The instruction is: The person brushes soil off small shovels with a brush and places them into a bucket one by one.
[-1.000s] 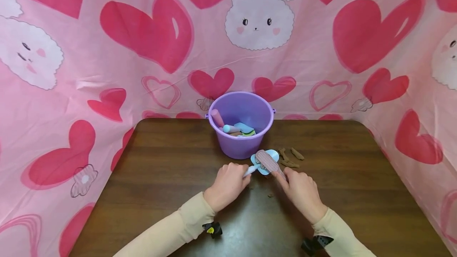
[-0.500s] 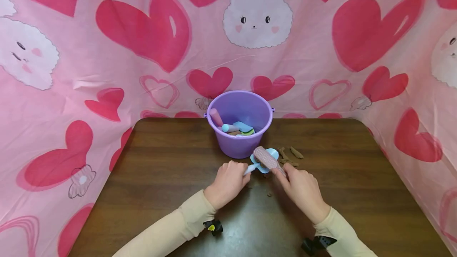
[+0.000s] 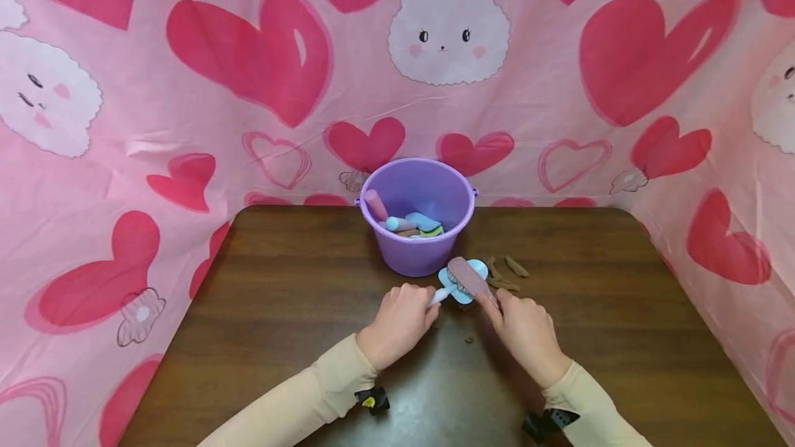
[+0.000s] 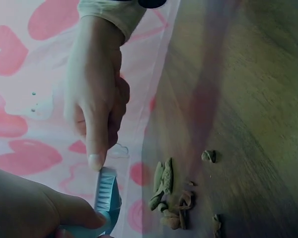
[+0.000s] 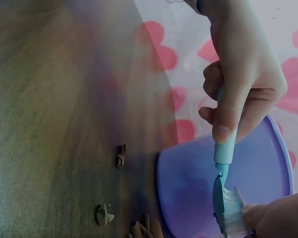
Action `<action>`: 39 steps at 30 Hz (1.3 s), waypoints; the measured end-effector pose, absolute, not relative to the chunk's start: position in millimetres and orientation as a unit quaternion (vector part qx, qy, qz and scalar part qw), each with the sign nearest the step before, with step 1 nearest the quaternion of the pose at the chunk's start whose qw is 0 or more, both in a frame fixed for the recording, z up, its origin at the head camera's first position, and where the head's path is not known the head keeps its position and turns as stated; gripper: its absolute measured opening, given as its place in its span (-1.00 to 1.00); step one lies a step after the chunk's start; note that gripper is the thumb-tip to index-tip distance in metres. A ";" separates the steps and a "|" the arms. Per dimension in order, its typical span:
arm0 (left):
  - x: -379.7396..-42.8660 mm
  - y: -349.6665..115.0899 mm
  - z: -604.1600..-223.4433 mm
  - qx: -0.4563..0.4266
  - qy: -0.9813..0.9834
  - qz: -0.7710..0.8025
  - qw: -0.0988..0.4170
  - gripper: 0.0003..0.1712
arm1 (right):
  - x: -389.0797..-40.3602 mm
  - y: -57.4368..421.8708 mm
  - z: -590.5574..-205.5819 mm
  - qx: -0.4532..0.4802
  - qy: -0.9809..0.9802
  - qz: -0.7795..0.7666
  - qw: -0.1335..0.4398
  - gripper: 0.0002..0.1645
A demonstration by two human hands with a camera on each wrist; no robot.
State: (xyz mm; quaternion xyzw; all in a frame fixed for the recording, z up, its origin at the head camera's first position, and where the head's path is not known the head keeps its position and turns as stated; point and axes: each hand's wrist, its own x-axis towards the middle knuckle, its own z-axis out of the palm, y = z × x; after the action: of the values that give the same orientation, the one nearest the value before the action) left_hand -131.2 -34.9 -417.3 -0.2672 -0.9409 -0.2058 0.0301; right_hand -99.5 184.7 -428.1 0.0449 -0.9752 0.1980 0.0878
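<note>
My left hand (image 3: 402, 319) grips the pale handle of a light blue toy shovel (image 3: 479, 267), whose blade is held low in front of the bucket. My right hand (image 3: 528, 333) holds a pinkish brush (image 3: 470, 279) by its handle, thumb laid along it. The brush head lies over the blade with its bristles (image 5: 234, 210) turned toward the shovel. In the right wrist view, the bristles meet the blade edge, where dark bits show. Several brown, strip-like pieces (image 3: 516, 267) lie on the table just right of the shovel.
A purple bucket (image 3: 413, 254) stands behind the hands. Inside are a pink-handled tool (image 3: 375, 205), a light blue piece (image 3: 424, 221) and other toys. A small brown crumb (image 3: 469, 340) sits between the forearms on the wooden table (image 3: 298, 274). Pink heart-print cloth hangs around it.
The brush head has tilted, showing its bristles on the left side. Both tools shift slightly rightward from half a second ago. The bucket and brown strips stay in place.
</note>
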 end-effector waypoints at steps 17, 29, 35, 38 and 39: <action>-137.8 -36.6 -414.3 -0.270 -0.937 -0.218 0.045 -0.61 | -99.1 188.6 -426.6 0.086 -0.972 0.183 0.118 -0.49; -135.4 -33.8 -417.8 -0.276 -0.935 -0.220 0.047 -0.64 | -105.0 194.4 -426.9 0.057 -0.972 0.189 0.127 -0.43; -131.2 -35.3 -416.8 -0.276 -0.936 -0.220 0.019 -0.67 | -106.7 201.7 -427.8 0.046 -0.971 0.198 0.124 -0.49; -131.3 -35.8 -416.2 -0.272 -0.938 -0.212 0.030 -0.63 | -105.5 202.0 -427.8 0.054 -0.969 0.197 0.141 -0.50; -131.9 -35.8 -416.1 -0.270 -0.939 -0.209 0.038 -0.62 | -104.7 201.1 -427.4 0.063 -0.967 0.198 0.147 -0.49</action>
State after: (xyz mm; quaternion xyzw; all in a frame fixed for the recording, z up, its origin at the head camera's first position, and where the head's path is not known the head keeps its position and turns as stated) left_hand -131.9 -35.8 -416.1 -0.2699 -0.9391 -0.2093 0.0376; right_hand -104.7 201.1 -427.4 0.0629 -0.9672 0.1975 0.1470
